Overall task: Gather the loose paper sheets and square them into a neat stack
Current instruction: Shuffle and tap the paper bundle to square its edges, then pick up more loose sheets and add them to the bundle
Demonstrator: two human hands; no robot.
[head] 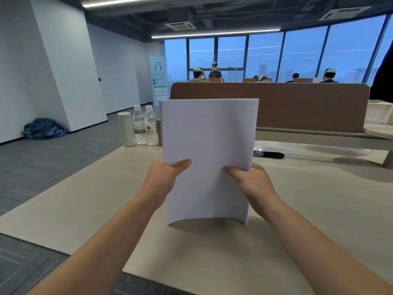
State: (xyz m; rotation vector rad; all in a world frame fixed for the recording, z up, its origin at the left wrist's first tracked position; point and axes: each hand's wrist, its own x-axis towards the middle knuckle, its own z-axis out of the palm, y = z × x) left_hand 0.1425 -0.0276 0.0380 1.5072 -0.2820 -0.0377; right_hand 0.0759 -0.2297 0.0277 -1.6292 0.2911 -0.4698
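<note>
**Paper sheets [208, 154]: upright stack, held at both sides**

We hold the white sheets upright over the matte beige table [319, 209], with the lower edge bowed. Whether it touches the table, we cannot tell. The left hand [163, 177] and right hand [253, 182] pinch the side edges, thumbs in front. We judge the stack light, limp and smooth, so we grip it low.
</note>
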